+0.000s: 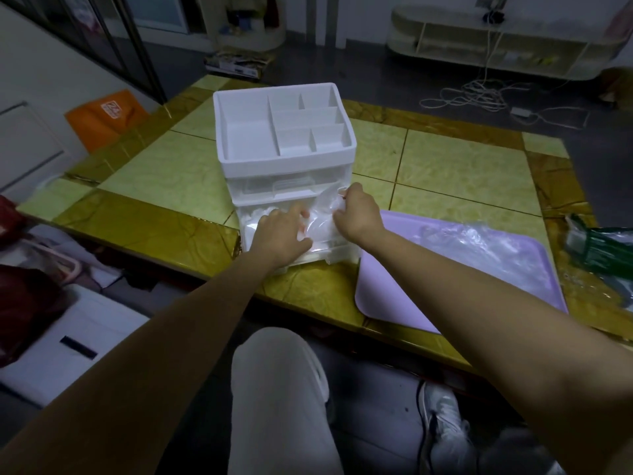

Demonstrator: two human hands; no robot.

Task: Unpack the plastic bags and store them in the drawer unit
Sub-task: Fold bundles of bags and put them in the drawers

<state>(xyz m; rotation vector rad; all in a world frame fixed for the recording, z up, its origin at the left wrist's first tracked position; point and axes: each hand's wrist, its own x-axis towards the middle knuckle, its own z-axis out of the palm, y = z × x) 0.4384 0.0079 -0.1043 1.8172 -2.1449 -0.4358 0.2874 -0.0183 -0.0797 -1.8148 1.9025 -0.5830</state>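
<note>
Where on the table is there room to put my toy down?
Bare green tiled table lies right of the white plastic drawer unit, beyond the lilac plastic tray; also left of the unit. Crowded: the open lower drawer, with both hands and clear bags.

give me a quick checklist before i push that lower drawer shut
1. Clear plastic bags lie inside the pulled-out lower drawer of the white plastic drawer unit: ok.
2. Bags tucked below the drawer's rim: cannot tell.
3. Left hand presses on the bags, in the drawer's way: not ok.
4. Right hand pinches a bag at the right edge: not ok.
5. Upper drawer shut: ok.
6. More clear bags wait on the lilac plastic tray: not ok.
</note>
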